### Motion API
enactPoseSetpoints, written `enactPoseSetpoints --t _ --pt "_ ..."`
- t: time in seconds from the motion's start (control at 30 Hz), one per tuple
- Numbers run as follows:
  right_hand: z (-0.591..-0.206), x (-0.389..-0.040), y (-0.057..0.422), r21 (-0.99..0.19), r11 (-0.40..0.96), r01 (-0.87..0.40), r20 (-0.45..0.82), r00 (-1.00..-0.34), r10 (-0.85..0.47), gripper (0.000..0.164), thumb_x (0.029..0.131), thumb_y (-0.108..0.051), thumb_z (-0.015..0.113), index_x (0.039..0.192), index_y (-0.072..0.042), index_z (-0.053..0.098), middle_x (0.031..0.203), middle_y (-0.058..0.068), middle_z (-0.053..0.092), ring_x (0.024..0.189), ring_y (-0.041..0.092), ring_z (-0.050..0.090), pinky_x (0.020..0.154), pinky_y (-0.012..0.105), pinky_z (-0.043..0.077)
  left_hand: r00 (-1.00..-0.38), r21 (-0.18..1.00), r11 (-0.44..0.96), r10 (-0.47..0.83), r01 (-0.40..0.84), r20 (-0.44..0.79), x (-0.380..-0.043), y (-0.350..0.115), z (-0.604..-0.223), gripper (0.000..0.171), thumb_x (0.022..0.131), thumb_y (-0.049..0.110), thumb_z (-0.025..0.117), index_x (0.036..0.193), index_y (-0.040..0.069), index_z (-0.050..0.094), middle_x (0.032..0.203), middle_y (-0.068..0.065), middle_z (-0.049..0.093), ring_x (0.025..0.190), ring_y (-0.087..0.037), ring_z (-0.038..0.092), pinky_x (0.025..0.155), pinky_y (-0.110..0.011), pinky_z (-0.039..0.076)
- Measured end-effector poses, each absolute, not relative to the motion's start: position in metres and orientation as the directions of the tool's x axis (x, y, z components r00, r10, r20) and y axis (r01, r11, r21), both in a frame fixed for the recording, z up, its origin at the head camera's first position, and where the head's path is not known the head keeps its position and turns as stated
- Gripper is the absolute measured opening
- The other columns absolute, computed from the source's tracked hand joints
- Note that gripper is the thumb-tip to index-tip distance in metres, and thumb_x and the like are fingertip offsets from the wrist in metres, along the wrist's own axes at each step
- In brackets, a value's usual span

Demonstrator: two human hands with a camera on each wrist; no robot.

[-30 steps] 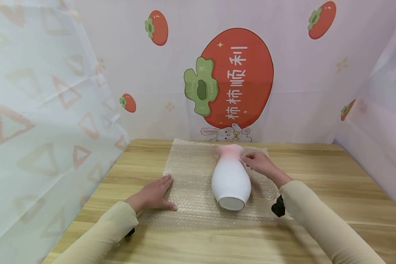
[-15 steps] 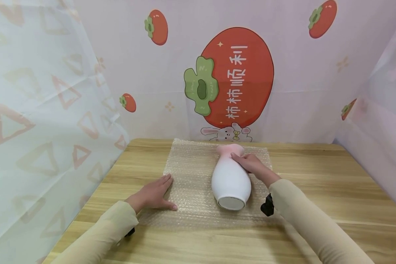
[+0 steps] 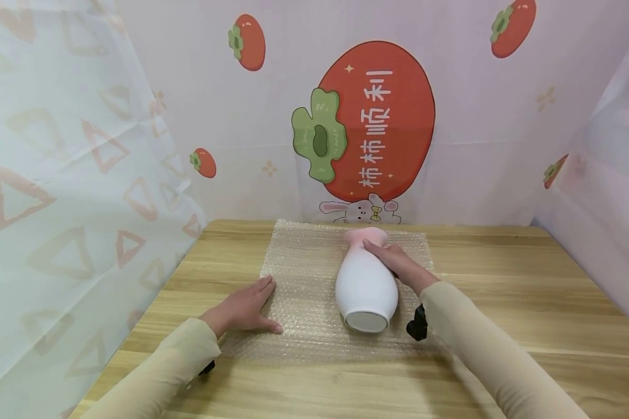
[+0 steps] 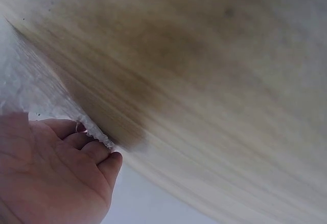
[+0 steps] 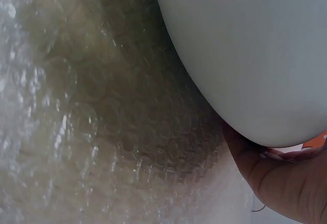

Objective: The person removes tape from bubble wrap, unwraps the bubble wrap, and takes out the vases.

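A white vase (image 3: 366,285) with a pink neck lies on its side on a sheet of bubble wrap (image 3: 304,302), base toward me. My right hand (image 3: 400,262) grips the neck, thumb on top; its other fingers are mostly hidden behind the vase. In the right wrist view, the vase's rounded body (image 5: 250,55) fills the upper right, above part of my hand (image 5: 288,185). My left hand (image 3: 245,308) rests on the left edge of the wrap, fingers extended and thumb spread. The left wrist view shows its palm (image 4: 56,178) and fingers at the wrap's edge (image 4: 36,86).
A wooden table (image 3: 519,291) lies under the wrap and extends to both sides. Behind it hangs a pale cloth (image 3: 466,174) printed with persimmons and a rabbit. Another patterned sheet (image 3: 73,209) hangs along the left side, and a pale one on the right.
My right hand has moved left from beside the vase's neck, and its thumb now lies over the neck. The vase and my left hand have stayed in place.
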State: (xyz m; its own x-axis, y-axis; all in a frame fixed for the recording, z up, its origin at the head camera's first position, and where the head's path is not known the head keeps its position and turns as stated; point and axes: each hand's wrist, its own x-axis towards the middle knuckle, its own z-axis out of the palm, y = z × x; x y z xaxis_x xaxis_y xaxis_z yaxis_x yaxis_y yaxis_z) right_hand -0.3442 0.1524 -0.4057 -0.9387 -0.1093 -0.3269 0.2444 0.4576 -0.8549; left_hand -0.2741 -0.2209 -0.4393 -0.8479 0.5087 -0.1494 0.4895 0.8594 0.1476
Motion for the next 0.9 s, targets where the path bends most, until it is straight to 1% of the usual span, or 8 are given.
enactPoseSetpoints --t 0.23,0.37,0.7,0.8,0.9 --pt "-0.408 -0.348 0.152 -0.868 0.410 0.281 -0.358 -0.925 -0.125 0.093 0.078 -0.079 0.053 0.126 0.001 0.050 0.112 0.016 0.059 0.094 0.025 0.061 0.078 0.035 0.051 -0.848 0.147 0.860 0.508 0.489 -0.151 -0.274 -0.221 -0.440 0.118 0.074 0.076 0.061 0.150 -0.006 0.026 0.157 -0.023 0.018 0.143 -0.036 0.020 0.112 -0.047 0.025" --pt "-0.409 -0.350 0.152 -0.872 0.373 0.316 -0.382 -0.917 -0.118 0.096 0.076 -0.079 0.056 0.129 0.001 0.047 0.114 0.016 0.058 0.095 0.026 0.061 0.079 0.037 0.052 -0.847 0.143 0.859 0.509 0.491 -0.154 -0.274 -0.221 -0.440 0.118 0.073 0.077 0.060 0.150 -0.005 0.026 0.157 -0.022 0.018 0.143 -0.035 0.020 0.112 -0.046 0.025" --pt "-0.409 -0.356 0.147 -0.882 0.288 0.372 -0.428 -0.890 -0.161 0.099 0.076 -0.075 0.060 0.138 -0.001 0.039 0.117 0.017 0.058 0.097 0.028 0.062 0.076 0.039 0.053 -0.846 0.144 0.859 0.510 0.491 -0.156 -0.272 -0.221 -0.437 0.116 0.074 0.075 0.062 0.150 -0.006 0.026 0.157 -0.022 0.018 0.143 -0.035 0.021 0.112 -0.047 0.026" --pt "-0.411 -0.358 0.144 -0.883 0.259 0.392 -0.441 -0.881 -0.172 0.096 0.078 -0.071 0.062 0.140 -0.003 0.036 0.117 0.017 0.058 0.095 0.028 0.062 0.075 0.040 0.054 -0.846 0.149 0.859 0.510 0.490 -0.155 -0.272 -0.221 -0.437 0.117 0.074 0.075 0.062 0.150 -0.006 0.026 0.157 -0.023 0.018 0.143 -0.035 0.021 0.112 -0.047 0.026" --pt "-0.411 -0.358 0.142 -0.880 0.251 0.403 -0.452 -0.873 -0.183 0.088 0.082 -0.067 0.062 0.140 -0.007 0.036 0.116 0.016 0.059 0.095 0.029 0.062 0.074 0.041 0.054 -0.847 0.153 0.859 0.509 0.488 -0.153 -0.272 -0.221 -0.438 0.117 0.074 0.076 0.061 0.150 -0.005 0.026 0.157 -0.022 0.018 0.143 -0.035 0.021 0.112 -0.047 0.026"
